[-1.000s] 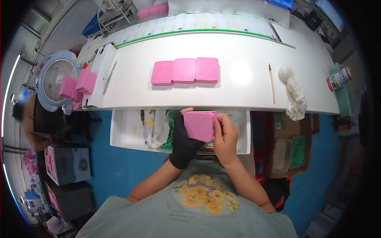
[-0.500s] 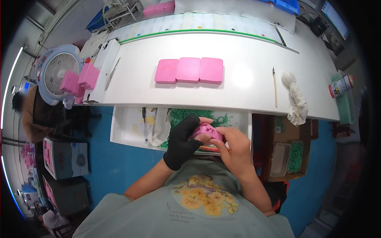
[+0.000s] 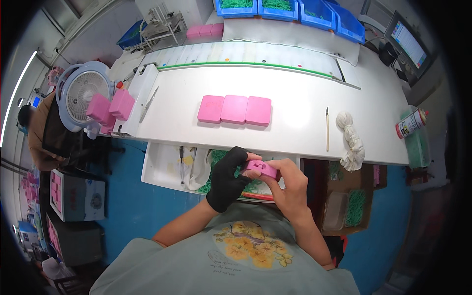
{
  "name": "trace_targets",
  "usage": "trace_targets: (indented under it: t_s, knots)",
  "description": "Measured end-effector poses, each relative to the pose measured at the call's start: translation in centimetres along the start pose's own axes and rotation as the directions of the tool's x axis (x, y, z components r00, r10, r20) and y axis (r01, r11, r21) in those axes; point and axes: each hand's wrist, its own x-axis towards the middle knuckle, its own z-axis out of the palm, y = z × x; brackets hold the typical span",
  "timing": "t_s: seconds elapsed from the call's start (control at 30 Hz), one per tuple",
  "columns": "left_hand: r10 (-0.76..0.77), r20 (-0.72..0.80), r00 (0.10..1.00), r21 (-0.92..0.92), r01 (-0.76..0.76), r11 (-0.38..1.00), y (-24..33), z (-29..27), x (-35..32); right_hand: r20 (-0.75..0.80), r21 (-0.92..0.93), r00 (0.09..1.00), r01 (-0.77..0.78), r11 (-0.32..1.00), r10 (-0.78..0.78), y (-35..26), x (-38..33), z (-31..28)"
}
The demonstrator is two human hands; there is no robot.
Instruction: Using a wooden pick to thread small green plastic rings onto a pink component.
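Observation:
Between my two hands is a small pink block (image 3: 262,169), one side facing up with small dark hollows in it. My left hand (image 3: 229,181), in a black glove with bare fingertips, grips the block's left end. Bare, my right hand (image 3: 289,186) pinches its right end with thumb and fingers. Beneath them an open white drawer (image 3: 156,164) holds many green curly pieces (image 3: 215,157), partly hidden by the hands. Three pink square blocks (image 3: 234,109) lie in a touching row on the white table beyond.
A thin brush-like tool (image 3: 327,130) and a bundle of white cloth (image 3: 349,140) lie at the table's right, near a spray can (image 3: 412,123). Tweezers (image 3: 149,104) and a fan (image 3: 86,91) with pink blocks are at left. Blue bins (image 3: 278,9) stand at the back.
The block has turned in my hands, so its hollowed side shows more plainly. Both hands still grip it. The view has tilted up, showing more of the blue bins and the screen.

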Motion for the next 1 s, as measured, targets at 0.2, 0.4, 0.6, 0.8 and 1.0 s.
trace_targets:
  t_s: [0.2,0.4,0.6,0.8,1.0]
  knots:
    - [-0.163,0.315,0.935,-0.512,0.312,0.800,1.7,-1.2,2.2,0.001,0.154,0.998,0.066,0.986,-0.067,0.6,1.3,-2.0]
    - [0.032,0.077,0.997,-0.002,-0.032,0.999,4.1,0.8,4.2,-0.073,0.154,0.997,0.016,0.988,-0.005,0.3,3.5,-4.0]
    - [-0.206,0.129,0.970,-0.277,0.235,0.932,3.7,1.5,6.2,0.021,0.219,0.997,-0.073,0.973,0.070,2.7,4.4,-4.9]
    - [0.025,0.118,0.993,0.285,-0.058,0.957,3.0,2.8,6.5,-0.001,0.289,0.983,-0.178,0.941,0.186,2.6,4.6,-6.5]
    - [0.315,0.176,0.933,0.407,-0.361,0.839,4.8,5.5,7.7,-0.052,0.173,0.969,-0.229,0.958,0.241,3.2,5.7,-9.1]
